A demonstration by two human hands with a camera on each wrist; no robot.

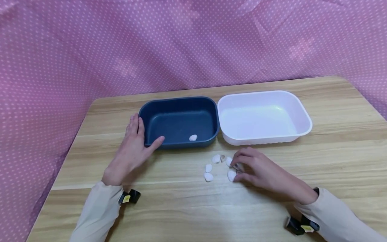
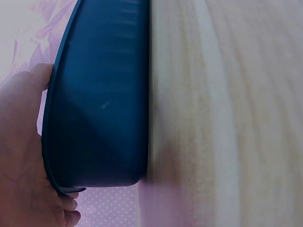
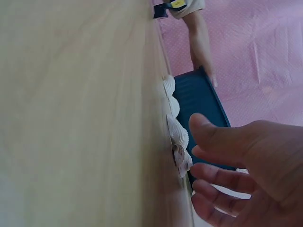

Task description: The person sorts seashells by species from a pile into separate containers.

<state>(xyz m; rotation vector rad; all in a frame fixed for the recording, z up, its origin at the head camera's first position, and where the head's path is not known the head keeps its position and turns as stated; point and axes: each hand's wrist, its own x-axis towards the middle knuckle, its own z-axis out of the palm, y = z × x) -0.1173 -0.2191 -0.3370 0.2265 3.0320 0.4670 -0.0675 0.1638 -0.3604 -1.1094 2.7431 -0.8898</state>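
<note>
At the left end of the dark blue basin [image 1: 178, 146], my left hand [image 1: 130, 153] rests against the rim. Its fingers lie along the end wall and its thumb on the front rim. Inside that basin lies one whitish seashell [image 1: 192, 137]. My right hand [image 1: 260, 168] hovers low over a loose ring of small seashells [image 1: 208, 177] on the table, fingers and thumb spread around the right-hand ones. In the right wrist view, a brownish shell [image 3: 182, 161] sits just beyond the fingertips, and a gap shows between thumb [image 3: 201, 124] and fingers. No shell is visibly gripped.
A white basin [image 1: 266, 138] stands right of the blue one, their ends touching or nearly so. Both are on a wood-grain table [image 1: 181, 208]. Pink dotted cloth [image 1: 193, 43] hangs behind it. Each wrist carries a small black camera [image 1: 130, 196].
</note>
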